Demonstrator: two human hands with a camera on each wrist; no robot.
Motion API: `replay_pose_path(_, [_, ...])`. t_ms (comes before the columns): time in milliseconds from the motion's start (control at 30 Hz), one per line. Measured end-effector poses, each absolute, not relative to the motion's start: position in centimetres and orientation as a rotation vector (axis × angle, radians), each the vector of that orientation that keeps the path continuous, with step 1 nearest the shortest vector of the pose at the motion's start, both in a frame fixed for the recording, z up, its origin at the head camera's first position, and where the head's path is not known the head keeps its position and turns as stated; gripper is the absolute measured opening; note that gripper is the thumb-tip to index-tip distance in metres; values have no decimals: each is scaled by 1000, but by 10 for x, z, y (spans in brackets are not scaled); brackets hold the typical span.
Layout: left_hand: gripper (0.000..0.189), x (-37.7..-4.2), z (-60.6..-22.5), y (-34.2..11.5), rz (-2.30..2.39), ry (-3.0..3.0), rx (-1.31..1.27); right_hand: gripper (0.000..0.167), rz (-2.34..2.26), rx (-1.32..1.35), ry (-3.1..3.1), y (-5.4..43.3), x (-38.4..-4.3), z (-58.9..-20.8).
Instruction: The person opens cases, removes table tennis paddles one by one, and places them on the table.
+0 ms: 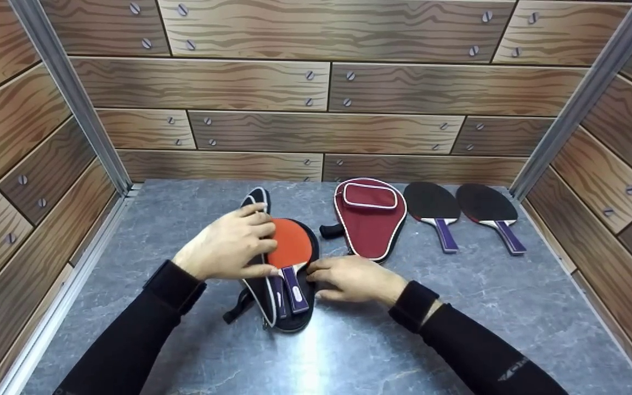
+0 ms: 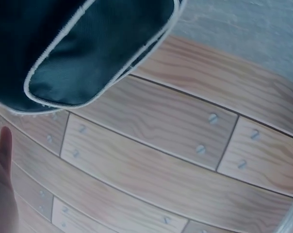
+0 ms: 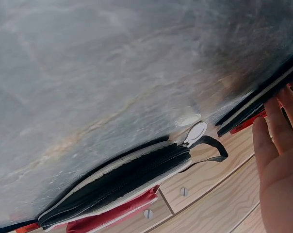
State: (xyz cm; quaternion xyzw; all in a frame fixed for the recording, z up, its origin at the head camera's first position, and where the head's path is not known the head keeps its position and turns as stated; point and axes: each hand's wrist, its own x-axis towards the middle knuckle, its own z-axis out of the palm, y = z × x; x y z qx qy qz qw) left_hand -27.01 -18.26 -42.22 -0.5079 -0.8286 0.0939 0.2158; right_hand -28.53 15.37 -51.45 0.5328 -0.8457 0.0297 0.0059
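Observation:
A black paddle case (image 1: 294,325) with white piping lies unzipped on the table, its cover (image 1: 261,291) folded up along the left. Inside are two table tennis paddles with purple handles; the upper paddle (image 1: 291,241) shows an orange-red face. Across the cover's edge reaches my left hand (image 1: 233,241), fingers spread, thumb beside the upper handle. The case's pocket (image 2: 103,53) fills the top of the left wrist view. My right hand (image 1: 357,278) touches the case's right edge with its fingertips. In the right wrist view its fingers (image 3: 277,131) look fairly straight.
A dark red paddle case (image 1: 371,230) with white piping and a black strap lies behind my right hand. To its right are two black-faced paddles, the nearer one (image 1: 432,202) beside the case and another paddle (image 1: 486,203) farther right. Wood-patterned walls (image 1: 316,82) enclose the grey table (image 1: 404,351).

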Motion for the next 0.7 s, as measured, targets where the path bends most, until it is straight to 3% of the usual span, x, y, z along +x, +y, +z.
replay_pose_path(700, [37, -263, -420, -223, 175, -2315, -1263, 33, 153, 1683, -2623, 168, -284, -520])
